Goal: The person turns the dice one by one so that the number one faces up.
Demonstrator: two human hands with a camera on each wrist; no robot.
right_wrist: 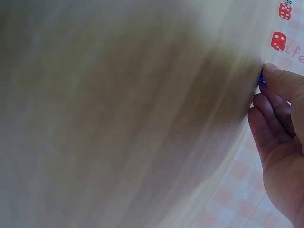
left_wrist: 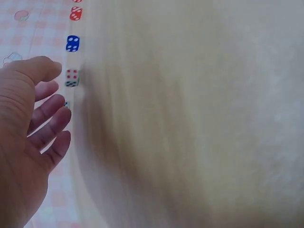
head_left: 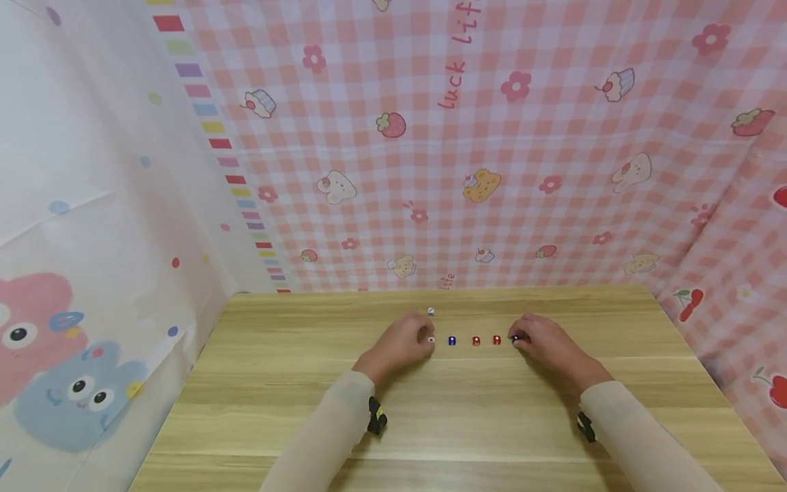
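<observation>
Several small dice form a row across the wooden table. At its left end sits a white die (head_left: 431, 339), with red pips on top (left_wrist: 72, 75). My left hand (head_left: 402, 344) is beside that die, its fingers loosely bent and a small gap showing in the left wrist view. To the right come a blue die (head_left: 451, 340), a red die (head_left: 476, 341) and another red die (head_left: 496, 339). At the right end my right hand (head_left: 546, 345) pinches a second blue die (right_wrist: 262, 79) between thumb and finger, mostly hidden by them. Behind the row lies another white die (head_left: 431, 311).
The wooden table (head_left: 467, 417) reaches back to a pink checked cloth (head_left: 430, 157) hanging behind it. A white cloth with cartoon figures (head_left: 184, 225) hangs at the left. Dark wrist straps (head_left: 376, 415) sit at both sleeves.
</observation>
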